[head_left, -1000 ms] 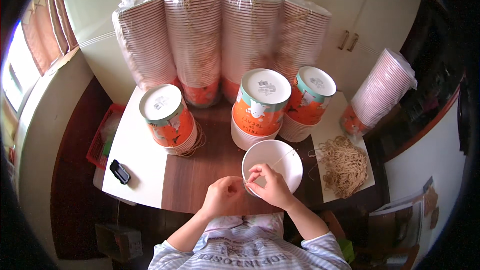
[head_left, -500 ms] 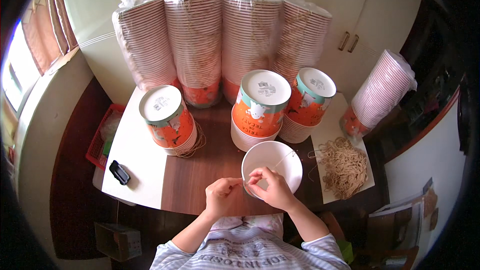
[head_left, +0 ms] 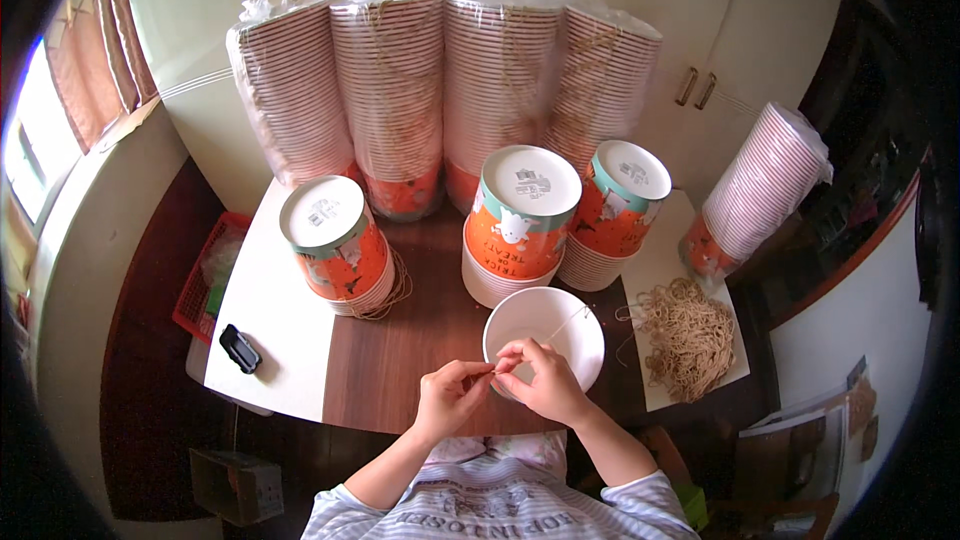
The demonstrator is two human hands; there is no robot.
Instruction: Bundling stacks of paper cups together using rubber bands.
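Near edge of tabletop (head_left: 400, 380): white bowl (head_left: 560, 325), open side up, inside bare apart from a thin string (head_left: 568, 321) across it. Open wood left of bowl; stacked cups along far edge; string pile (head_left: 688, 335) at right edge. Left hand (head_left: 452, 398) and right hand (head_left: 540, 380) fingertip to fingertip at bowl's near rim, both pinched on string end.

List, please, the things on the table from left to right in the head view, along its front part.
Small black rectangular device → short stack of orange paper cups turned upside down → left hand → right hand over the white paper bowl → loose pile of tan string loops.
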